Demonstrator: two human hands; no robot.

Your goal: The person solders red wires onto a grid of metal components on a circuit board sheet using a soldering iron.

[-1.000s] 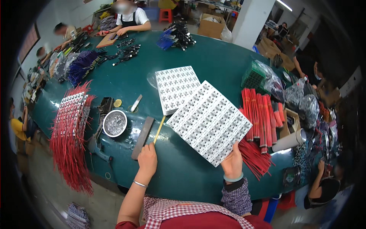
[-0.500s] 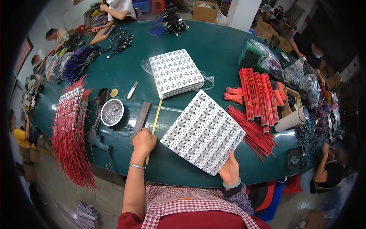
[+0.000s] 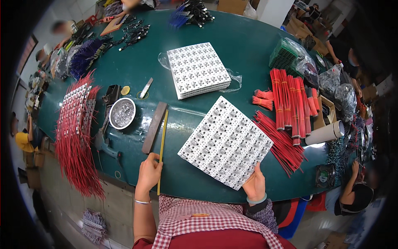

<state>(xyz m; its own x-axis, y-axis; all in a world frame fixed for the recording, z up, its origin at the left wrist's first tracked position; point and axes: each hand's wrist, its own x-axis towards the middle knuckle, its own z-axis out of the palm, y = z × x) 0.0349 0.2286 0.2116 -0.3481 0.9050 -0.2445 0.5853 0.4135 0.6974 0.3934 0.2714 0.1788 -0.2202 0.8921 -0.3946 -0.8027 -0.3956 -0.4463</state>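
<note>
Gripping white panel sheet [image 3: 226, 143] at its near corner, right hand [image 3: 254, 185] pinched shut.
Left hand [image 3: 148, 173] closed on yellow ruler [image 3: 162, 147]; sheet at its 3 o'clock, on green table [image 3: 248, 50].

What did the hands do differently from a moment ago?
The left hand slid back to the table's near edge and closed on the long yellow stick, which it did not touch before. The right hand kept its grip on the white panel and drew it nearer the person. The stack of white panels, the metal bowl and the red wires stayed put.
</note>
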